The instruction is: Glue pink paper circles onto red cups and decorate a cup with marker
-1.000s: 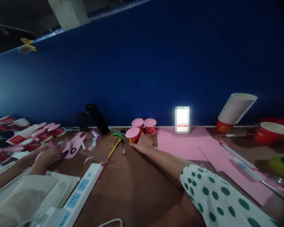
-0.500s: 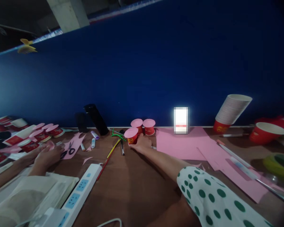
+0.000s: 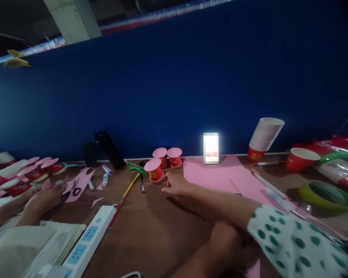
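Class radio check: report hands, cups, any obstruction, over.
Right hand open, close beside the front red paper cup with round pink paper top. Left hand low, grip unclear. Two matching cups crowd close behind the front one.

The 3 red cups (image 3: 156, 176) stand upside down on the brown table (image 3: 150, 231), their white rims at the bottom. Each bears 1 flat, round pink disc (image 3: 152, 165), wider than the cup's upturned base and overhanging it. 2 cups sit side by side near the blue wall (image 3: 168, 96); the other 1 is in front and to the left, its yellow print showing, its disc partly overlapping the rear left cup in view.
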A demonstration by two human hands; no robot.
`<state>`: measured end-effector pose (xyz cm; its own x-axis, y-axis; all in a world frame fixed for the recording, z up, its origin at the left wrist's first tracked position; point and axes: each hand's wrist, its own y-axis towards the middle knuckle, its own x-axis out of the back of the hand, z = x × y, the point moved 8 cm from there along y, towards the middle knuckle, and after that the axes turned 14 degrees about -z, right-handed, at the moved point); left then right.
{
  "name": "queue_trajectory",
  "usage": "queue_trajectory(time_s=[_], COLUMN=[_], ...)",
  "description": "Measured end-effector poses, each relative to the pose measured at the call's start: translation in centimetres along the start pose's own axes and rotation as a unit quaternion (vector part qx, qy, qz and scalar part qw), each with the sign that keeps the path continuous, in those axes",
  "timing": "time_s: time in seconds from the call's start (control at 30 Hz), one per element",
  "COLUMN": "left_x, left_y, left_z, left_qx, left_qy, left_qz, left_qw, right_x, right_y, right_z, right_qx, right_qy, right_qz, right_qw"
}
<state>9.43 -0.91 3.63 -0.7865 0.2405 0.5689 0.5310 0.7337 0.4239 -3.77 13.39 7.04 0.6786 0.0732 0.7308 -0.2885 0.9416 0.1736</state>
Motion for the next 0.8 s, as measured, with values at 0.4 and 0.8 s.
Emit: queue_trajectory(time_s=[0.4,0.8], left_x=[1.0,3.4], left_y=[0.0,-0.1], left_z=[0.9,2.3], left_qx=[0.098,0.154], left_qy=[-0.107,-0.059], left_qz=[-0.101,-0.211], left_qw=[0.984,0.964], right_x=[14.8,17.7], right_y=[-16.3,-20.2], right_z=[-10.4,-14.5], right_qx=[-0.036,-0.007], right_qy=[0.078,-0.170], right_qz=[-0.170,-0.260], right_qw=[0.982,0.950])
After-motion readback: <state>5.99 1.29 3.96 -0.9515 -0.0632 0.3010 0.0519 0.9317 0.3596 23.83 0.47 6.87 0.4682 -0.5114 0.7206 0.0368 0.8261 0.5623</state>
